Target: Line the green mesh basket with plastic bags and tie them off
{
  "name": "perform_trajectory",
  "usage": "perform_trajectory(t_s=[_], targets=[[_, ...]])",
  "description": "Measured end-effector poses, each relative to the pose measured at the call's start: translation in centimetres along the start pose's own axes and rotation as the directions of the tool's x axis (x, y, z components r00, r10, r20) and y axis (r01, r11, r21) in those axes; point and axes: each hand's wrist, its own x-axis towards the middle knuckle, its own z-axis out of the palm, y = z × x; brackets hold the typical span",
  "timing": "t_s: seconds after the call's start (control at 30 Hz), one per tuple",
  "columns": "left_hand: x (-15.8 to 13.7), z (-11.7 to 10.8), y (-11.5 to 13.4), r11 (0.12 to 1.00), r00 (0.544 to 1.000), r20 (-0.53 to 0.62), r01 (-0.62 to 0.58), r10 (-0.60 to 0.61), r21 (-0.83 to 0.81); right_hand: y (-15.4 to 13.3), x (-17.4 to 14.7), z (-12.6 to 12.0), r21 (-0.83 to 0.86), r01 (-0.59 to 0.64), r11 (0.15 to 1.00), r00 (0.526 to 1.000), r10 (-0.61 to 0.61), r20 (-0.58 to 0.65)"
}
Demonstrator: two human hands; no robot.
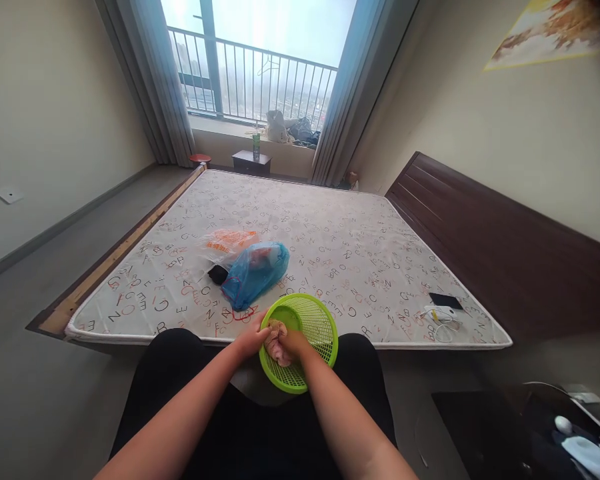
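Observation:
Between my knees sits a lime-green plastic mesh basket (321,333), its opening facing up toward me. My left hand (251,337) is closed at the basket's left rim, with its thumb close to a crumpled pink and tan cloth (279,352). Inside the basket, my right hand (294,344) is closed on that cloth; most of its fingers are hidden. Just beyond the basket, a blue plastic bag (258,270) lies on the mattress (340,247), something wrapped within it.
Beside the blue bag are a clear bag with orange print (225,241) and a small black object (218,274). A dark phone (445,301) and a white device with a cable (441,313) lie at the right. A dark headboard (500,233) borders the mattress.

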Motion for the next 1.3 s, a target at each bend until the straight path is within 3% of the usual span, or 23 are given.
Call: perform_trajectory(t_s=[0.07,0.13,0.27,0.37,0.47,0.6,0.67,0.77,0.9,1.03,1.2,1.3], targets=[[0.0,0.1,-0.1,1.000,1.000,0.007,-0.001,0.001,-0.002,-0.4,0.2,-0.3,0.149,-0.005,0.989,1.000,0.000,0.031],[0.0,0.0,-0.3,1.000,1.000,0.009,-0.010,0.010,0.007,-0.7,0.3,-0.7,0.215,-0.003,0.977,0.996,0.022,-0.088],[0.1,0.0,-0.6,0.999,0.999,0.022,-0.030,0.030,0.012,-0.8,0.2,-1.3,0.047,-0.105,0.993,0.944,0.115,-0.310],[0.1,0.1,-0.8,1.000,1.000,0.016,-0.027,0.027,-0.001,-0.6,-0.2,-1.0,-0.078,-0.062,0.995,0.965,0.039,-0.261],[0.1,0.1,-1.1,1.000,1.000,-0.008,-0.018,0.018,0.013,-0.5,-0.6,-0.4,-0.079,0.050,0.996,0.985,-0.062,-0.162],[-0.1,0.0,-1.0,1.000,1.000,-0.017,-0.010,0.010,-0.001,-0.7,-0.6,-0.4,0.108,0.132,0.985,0.990,-0.137,0.042],[-0.2,0.1,-0.9,1.000,1.000,-0.010,0.001,-0.001,-0.018,-0.9,-0.4,-0.7,0.231,0.123,0.965,0.986,-0.146,0.083],[-0.2,0.1,-0.7,1.000,1.000,-0.012,0.015,-0.015,-0.013,-1.3,-0.2,-1.0,0.298,0.065,0.952,0.995,-0.040,-0.088],[0.1,0.0,-0.8,0.999,0.999,0.017,-0.037,0.036,0.014,-1.1,-0.2,-1.1,0.067,-0.111,0.992,0.924,0.127,-0.361],[0.3,0.0,-0.9,0.998,0.998,0.006,-0.055,0.055,-0.010,-0.4,-0.5,-0.6,-0.040,-0.138,0.990,0.947,0.120,-0.296],[0.2,0.1,-1.0,1.000,1.000,-0.001,-0.011,0.011,-0.027,-0.5,0.0,-0.1,0.160,0.010,0.987,0.999,-0.004,-0.038],[0.2,0.0,-1.0,1.000,1.000,0.002,-0.007,0.007,-0.016,-0.8,0.3,-0.6,0.211,0.006,0.978,0.984,0.032,-0.175]])
